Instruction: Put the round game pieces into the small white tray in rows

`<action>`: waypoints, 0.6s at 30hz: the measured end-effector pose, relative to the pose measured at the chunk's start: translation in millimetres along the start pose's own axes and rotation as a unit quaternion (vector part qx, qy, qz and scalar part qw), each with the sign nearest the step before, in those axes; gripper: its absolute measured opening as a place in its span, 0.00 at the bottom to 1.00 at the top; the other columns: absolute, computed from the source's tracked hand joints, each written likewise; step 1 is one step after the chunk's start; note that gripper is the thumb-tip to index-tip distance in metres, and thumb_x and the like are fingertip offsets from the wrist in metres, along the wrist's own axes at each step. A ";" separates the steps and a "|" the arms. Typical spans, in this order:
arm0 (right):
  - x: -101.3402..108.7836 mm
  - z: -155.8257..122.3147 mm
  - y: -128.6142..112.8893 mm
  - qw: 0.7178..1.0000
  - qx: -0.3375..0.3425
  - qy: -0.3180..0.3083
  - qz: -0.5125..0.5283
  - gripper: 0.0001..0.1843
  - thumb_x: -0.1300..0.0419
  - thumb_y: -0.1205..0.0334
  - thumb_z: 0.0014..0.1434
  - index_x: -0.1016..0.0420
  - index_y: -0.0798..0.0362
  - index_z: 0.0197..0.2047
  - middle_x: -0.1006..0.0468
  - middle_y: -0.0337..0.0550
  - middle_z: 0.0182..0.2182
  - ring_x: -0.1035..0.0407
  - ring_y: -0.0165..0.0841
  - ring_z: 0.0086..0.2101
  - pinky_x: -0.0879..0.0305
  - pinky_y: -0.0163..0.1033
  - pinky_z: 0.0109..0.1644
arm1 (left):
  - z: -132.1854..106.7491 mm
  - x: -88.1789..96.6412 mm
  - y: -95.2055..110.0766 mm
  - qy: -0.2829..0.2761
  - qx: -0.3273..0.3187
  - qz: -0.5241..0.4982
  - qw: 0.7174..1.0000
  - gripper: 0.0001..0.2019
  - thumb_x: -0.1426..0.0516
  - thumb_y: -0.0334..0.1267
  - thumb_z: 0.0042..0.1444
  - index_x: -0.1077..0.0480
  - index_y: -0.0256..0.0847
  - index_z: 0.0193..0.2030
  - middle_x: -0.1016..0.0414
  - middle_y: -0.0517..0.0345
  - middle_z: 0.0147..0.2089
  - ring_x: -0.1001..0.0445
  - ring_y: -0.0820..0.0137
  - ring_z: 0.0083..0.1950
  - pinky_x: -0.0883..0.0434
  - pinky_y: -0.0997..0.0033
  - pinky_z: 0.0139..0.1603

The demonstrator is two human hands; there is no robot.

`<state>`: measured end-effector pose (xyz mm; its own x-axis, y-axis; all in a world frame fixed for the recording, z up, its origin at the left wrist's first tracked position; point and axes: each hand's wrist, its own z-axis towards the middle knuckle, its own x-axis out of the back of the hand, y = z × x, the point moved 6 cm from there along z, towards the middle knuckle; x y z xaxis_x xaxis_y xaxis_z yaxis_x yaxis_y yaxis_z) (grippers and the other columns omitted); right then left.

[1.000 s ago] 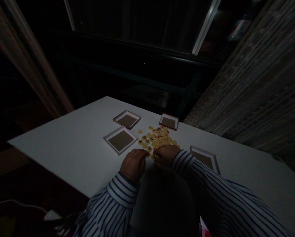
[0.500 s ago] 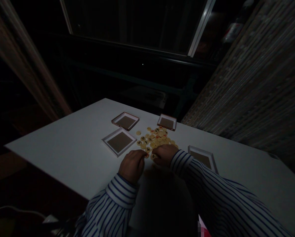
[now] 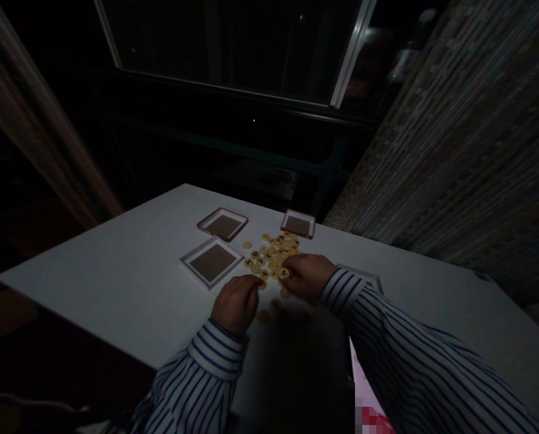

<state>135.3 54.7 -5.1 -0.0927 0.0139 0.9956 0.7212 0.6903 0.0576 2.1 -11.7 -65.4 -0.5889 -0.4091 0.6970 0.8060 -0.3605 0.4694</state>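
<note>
Round, pale yellow Chinese chess pieces (image 3: 268, 256) lie in a loose heap mid-table, some marked in black or red. At the heap's near left edge my left hand (image 3: 236, 301) is closed, its thumb and forefinger on a red-marked chess piece (image 3: 262, 284). My right hand (image 3: 311, 276) is at the heap's right side, fingers closed on a black-marked chess piece (image 3: 284, 273); part of the heap is hidden behind it. A few more pieces (image 3: 263, 316) lie in shadow nearer to me.
On the white table (image 3: 115, 277) are shallow trays: a white-rimmed one (image 3: 192, 272) at left, a brown-edged one (image 3: 206, 231) behind it, a small one (image 3: 313, 229) at the back, and another (image 3: 376, 282) partly behind my right arm. A bead curtain (image 3: 400, 175) hangs at right.
My right hand has lifted slightly with a chess piece in its fingers. Pieces near me that it covered now show. My left hand stays by the red-marked piece; the view has shifted a little.
</note>
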 end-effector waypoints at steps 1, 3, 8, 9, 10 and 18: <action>2.0 -1.8 2.1 1.000 -0.003 0.003 0.005 0.15 0.49 0.52 0.52 0.30 0.49 0.40 0.24 0.40 0.35 0.31 0.35 0.35 0.45 0.35 0.31 | -0.2 -0.1 -0.3 0.000 0.001 0.002 1.000 0.11 0.53 0.31 0.55 0.31 0.38 0.41 0.26 0.52 0.41 0.30 0.65 0.43 0.31 0.62 0.44; 5.9 -5.6 5.8 1.000 -0.009 0.009 0.013 0.17 0.48 0.52 0.52 0.31 0.49 0.42 0.24 0.40 0.36 0.31 0.35 0.36 0.46 0.35 0.31 | -0.6 -0.3 -0.7 -0.001 0.004 0.005 1.000 0.11 0.53 0.31 0.55 0.31 0.38 0.41 0.25 0.52 0.41 0.30 0.65 0.43 0.31 0.61 0.45; 13.7 -15.7 13.1 0.999 -0.029 0.017 0.017 0.18 0.49 0.51 0.53 0.31 0.49 0.44 0.24 0.41 0.37 0.31 0.35 0.36 0.46 0.35 0.32 | -0.1 0.7 0.4 0.001 0.002 0.006 1.000 0.11 0.53 0.32 0.55 0.31 0.38 0.41 0.25 0.52 0.41 0.30 0.65 0.43 0.32 0.62 0.45; 15.1 -17.5 14.2 0.999 -0.033 0.018 0.020 0.18 0.49 0.51 0.53 0.31 0.49 0.45 0.24 0.41 0.38 0.31 0.35 0.36 0.46 0.35 0.32 | 0.1 1.2 0.9 0.002 0.002 0.006 1.000 0.11 0.53 0.32 0.55 0.31 0.38 0.41 0.25 0.52 0.41 0.30 0.65 0.43 0.32 0.62 0.45; 16.5 -19.2 15.2 0.999 -0.036 0.018 0.022 0.19 0.49 0.50 0.53 0.31 0.49 0.45 0.24 0.41 0.38 0.31 0.35 0.36 0.45 0.35 0.32 | 0.4 1.6 1.4 0.002 0.003 0.007 1.000 0.11 0.53 0.32 0.55 0.31 0.38 0.40 0.25 0.52 0.41 0.30 0.65 0.43 0.32 0.62 0.45; 23.6 -32.0 21.7 0.998 -0.052 0.001 0.027 0.20 0.49 0.51 0.54 0.31 0.50 0.47 0.25 0.43 0.39 0.32 0.34 0.37 0.44 0.35 0.34 | 0.9 2.6 3.1 -0.006 0.009 0.015 1.000 0.12 0.53 0.34 0.55 0.30 0.39 0.40 0.25 0.53 0.40 0.29 0.66 0.42 0.32 0.64 0.46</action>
<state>170.7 46.8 22.0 -0.0505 0.0486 0.9975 0.7927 0.6095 0.0104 3.1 -13.2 -61.6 -0.5632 -0.4092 0.7179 0.8246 -0.3333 0.4570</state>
